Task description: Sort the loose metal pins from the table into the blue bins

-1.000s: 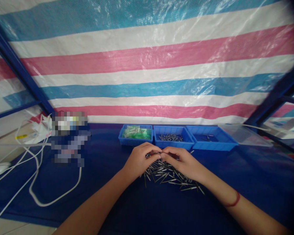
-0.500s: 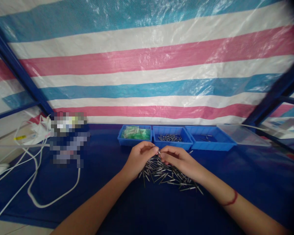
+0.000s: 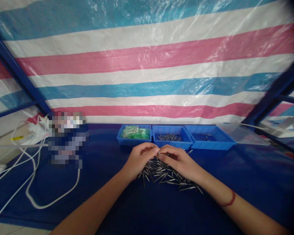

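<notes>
Striped plastic sheeting, blue, white and pink, hung as a backdrop. Desk, dark blue, broad, glossy in parts. Frame post, blue, slanting, at left. White cable, looped on the desk at left. Right bin, middle bin and left bin, all blue, side by side near the desk's back edge. Clear plastic piece, flat, just beside the right bin. Loose pile of slim metal pins, spread on the desk in front of the bins. Right forearm, bare. Left hand, over the pile; grip closed, thumb and finger pinching a small metal piece. Right hand, opposite; grip likewise closed, fingertips meeting the left hand's at that same piece. Green packets, heaped in the left bin. Red band, around the right forearm. Individual pins, many in the middle bin, a few in the right bin. Small metal piece, held between both hands' fingertips, mostly hidden; exact form not discernible.
</notes>
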`<action>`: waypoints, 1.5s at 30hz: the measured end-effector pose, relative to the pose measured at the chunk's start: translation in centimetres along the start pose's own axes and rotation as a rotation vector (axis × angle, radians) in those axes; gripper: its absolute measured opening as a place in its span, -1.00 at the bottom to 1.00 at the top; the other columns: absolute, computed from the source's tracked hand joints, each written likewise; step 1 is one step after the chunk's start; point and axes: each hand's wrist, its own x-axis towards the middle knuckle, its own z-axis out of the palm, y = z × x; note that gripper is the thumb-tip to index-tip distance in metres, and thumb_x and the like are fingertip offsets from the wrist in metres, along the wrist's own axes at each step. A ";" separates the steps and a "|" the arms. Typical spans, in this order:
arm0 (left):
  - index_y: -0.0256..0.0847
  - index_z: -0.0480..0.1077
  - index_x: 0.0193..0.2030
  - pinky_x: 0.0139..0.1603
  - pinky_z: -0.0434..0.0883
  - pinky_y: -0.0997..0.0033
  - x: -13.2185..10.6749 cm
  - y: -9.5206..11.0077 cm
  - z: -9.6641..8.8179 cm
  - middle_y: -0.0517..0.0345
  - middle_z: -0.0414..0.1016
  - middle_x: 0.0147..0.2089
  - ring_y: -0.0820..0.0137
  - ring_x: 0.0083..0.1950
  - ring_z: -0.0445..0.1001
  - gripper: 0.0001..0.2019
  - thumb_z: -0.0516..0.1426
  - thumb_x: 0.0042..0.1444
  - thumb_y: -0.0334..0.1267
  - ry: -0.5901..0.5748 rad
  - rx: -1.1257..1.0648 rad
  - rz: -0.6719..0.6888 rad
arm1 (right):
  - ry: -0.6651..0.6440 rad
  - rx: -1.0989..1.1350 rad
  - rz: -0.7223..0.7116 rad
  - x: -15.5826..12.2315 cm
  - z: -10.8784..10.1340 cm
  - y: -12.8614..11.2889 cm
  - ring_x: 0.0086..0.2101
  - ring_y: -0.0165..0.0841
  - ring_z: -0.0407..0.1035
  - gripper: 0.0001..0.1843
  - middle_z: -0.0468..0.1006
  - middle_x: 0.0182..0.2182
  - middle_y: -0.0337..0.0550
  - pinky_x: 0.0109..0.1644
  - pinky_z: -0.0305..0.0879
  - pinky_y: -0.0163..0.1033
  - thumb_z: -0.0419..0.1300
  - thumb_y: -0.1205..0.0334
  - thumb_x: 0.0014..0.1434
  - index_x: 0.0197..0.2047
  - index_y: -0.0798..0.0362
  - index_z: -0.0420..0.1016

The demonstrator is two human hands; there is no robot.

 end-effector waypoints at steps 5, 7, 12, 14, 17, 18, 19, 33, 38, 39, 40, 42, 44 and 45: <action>-0.27 0.45 -0.26 -0.22 0.35 0.46 0.0 0.1 0.0 0.15 0.48 -0.35 0.41 -0.27 0.44 -0.78 0.18 0.05 -0.15 0.032 0.059 0.004 | 0.122 0.005 0.010 0.0 0.0 0.5 -0.34 -0.36 0.33 -0.80 0.44 -0.36 -0.17 -0.24 0.29 -0.22 0.17 0.07 0.13 -0.36 0.04 0.45; -0.27 0.44 -0.26 -0.23 0.35 0.47 0.0 0.1 0.0 0.17 0.47 -0.36 0.42 -0.28 0.44 -0.81 0.16 0.07 -0.18 0.033 0.109 0.009 | 0.180 0.008 0.005 0.0 -0.1 0.5 -0.38 -0.39 0.30 -0.81 0.39 -0.38 -0.20 -0.29 0.27 -0.24 0.17 0.09 0.12 -0.37 0.03 0.42; -0.25 0.42 -0.19 -0.22 0.36 0.44 0.0 -0.1 -0.3 0.12 0.48 -0.30 0.40 -0.26 0.44 -0.80 0.11 0.13 -0.19 -0.039 0.379 0.123 | 0.246 -0.155 -0.059 0.1 -1.2 -0.4 -0.37 -0.36 0.29 -0.75 0.37 -0.44 -0.19 -0.27 0.25 -0.24 0.09 0.11 0.18 -0.47 0.03 0.36; -0.22 0.41 -0.10 -0.19 0.36 0.41 -0.1 0.0 -0.5 0.10 0.48 -0.24 0.39 -0.25 0.42 -0.76 0.09 0.16 -0.17 -0.037 0.586 0.228 | 0.336 -0.233 -0.078 0.1 -2.5 -0.5 -0.37 -0.35 0.31 -0.73 0.41 -0.44 -0.19 -0.26 0.25 -0.24 0.07 0.11 0.18 -0.49 0.03 0.36; -0.16 0.39 -0.01 -0.02 0.30 0.27 -0.4 0.5 -0.9 0.06 0.46 -0.14 0.30 -0.10 0.38 -0.72 0.07 0.19 -0.16 -0.078 0.897 0.393 | 0.557 -0.357 -0.052 0.0 -5.8 0.2 -0.32 -0.30 0.36 -0.76 0.48 -0.40 -0.15 -0.26 0.27 -0.23 0.07 0.10 0.16 -0.45 0.03 0.41; -0.14 0.39 -0.01 0.04 0.27 0.22 -0.5 0.6 -1.1 0.05 0.44 -0.10 0.26 -0.03 0.35 -0.73 0.06 0.19 -0.15 -0.091 0.978 0.428 | 0.619 -0.420 -0.019 -0.1 -7.0 0.6 -0.32 -0.29 0.37 -0.77 0.49 -0.39 -0.14 -0.26 0.28 -0.23 0.06 0.10 0.15 -0.43 0.03 0.42; -0.13 0.41 -0.02 0.07 0.23 0.18 -0.5 0.6 -1.1 0.05 0.42 -0.07 0.23 0.02 0.31 -0.73 0.06 0.19 -0.13 -0.098 1.047 0.445 | 0.684 -0.511 0.024 -0.2 -8.2 1.2 -0.34 -0.28 0.37 -0.78 0.50 -0.39 -0.14 -0.26 0.28 -0.22 0.06 0.10 0.14 -0.40 0.02 0.44; -0.03 0.45 -0.11 0.02 0.20 0.16 -0.6 -1.2 -1.1 0.11 0.34 0.03 0.21 0.09 0.23 -0.75 0.04 0.20 -0.05 -0.136 1.212 0.340 | 0.551 -0.920 -0.112 -0.2 -7.4 0.9 -0.22 -0.20 0.37 -0.78 0.47 -0.29 -0.03 -0.06 0.26 -0.11 0.05 0.16 0.18 -0.27 0.05 0.48; -0.08 0.46 -0.22 -0.03 0.20 0.22 -0.4 -1.2 -1.0 0.16 0.40 -0.03 0.27 0.02 0.27 -0.80 0.03 0.24 -0.12 -0.121 1.244 0.383 | 0.183 -0.774 -0.270 -0.2 -3.0 -0.8 -0.23 -0.23 0.35 -0.82 0.47 -0.28 -0.04 -0.11 0.27 -0.10 0.05 0.25 0.20 -0.28 0.05 0.47; -0.09 0.45 -0.23 -0.03 0.20 0.23 -0.3 -1.2 -1.0 0.16 0.41 -0.04 0.27 0.02 0.28 -0.80 0.03 0.24 -0.13 -0.120 1.252 0.388 | 0.106 -0.752 -0.288 -0.2 -2.3 -0.9 -0.25 -0.25 0.35 -0.83 0.47 -0.29 -0.05 -0.12 0.27 -0.11 0.05 0.28 0.20 -0.30 0.05 0.47; -0.10 0.44 -0.23 -0.04 0.20 0.23 -0.3 -1.2 -1.1 0.16 0.41 -0.05 0.28 0.01 0.28 -0.80 0.02 0.24 -0.14 -0.119 1.260 0.392 | 0.040 -0.734 -0.300 -0.2 -1.7 -0.9 -0.26 -0.26 0.35 -0.85 0.48 -0.31 -0.07 -0.14 0.27 -0.12 0.07 0.29 0.19 -0.32 0.05 0.47; -0.12 0.42 -0.22 -0.04 0.19 0.25 -0.2 -1.3 -1.1 0.17 0.42 -0.07 0.29 0.00 0.29 -0.82 0.02 0.25 -0.16 -0.108 1.271 0.402 | -0.036 -0.713 -0.312 -0.3 -0.8 -0.7 -0.27 -0.28 0.35 -0.90 0.48 -0.34 -0.10 -0.16 0.27 -0.15 0.11 0.31 0.17 -0.31 0.04 0.46; -0.13 0.40 -0.22 -0.04 0.19 0.26 -0.1 -1.4 -1.0 0.18 0.42 -0.09 0.30 -0.01 0.29 -0.83 0.00 0.26 -0.19 -0.097 1.270 0.413 | -0.048 -0.717 -0.304 -0.3 -0.4 -0.4 -0.26 -0.29 0.36 -0.92 0.49 -0.34 -0.12 -0.16 0.27 -0.15 0.15 0.31 0.14 -0.27 0.04 0.46; -0.13 0.39 -0.21 -0.04 0.19 0.26 -0.1 -1.3 -1.0 0.18 0.43 -0.10 0.31 -0.02 0.29 -0.82 -0.01 0.27 -0.20 -0.094 1.265 0.417 | -0.041 -0.728 -0.295 -0.3 -0.3 -0.3 -0.26 -0.29 0.36 -0.91 0.50 -0.34 -0.12 -0.15 0.27 -0.15 0.16 0.31 0.14 -0.26 0.04 0.46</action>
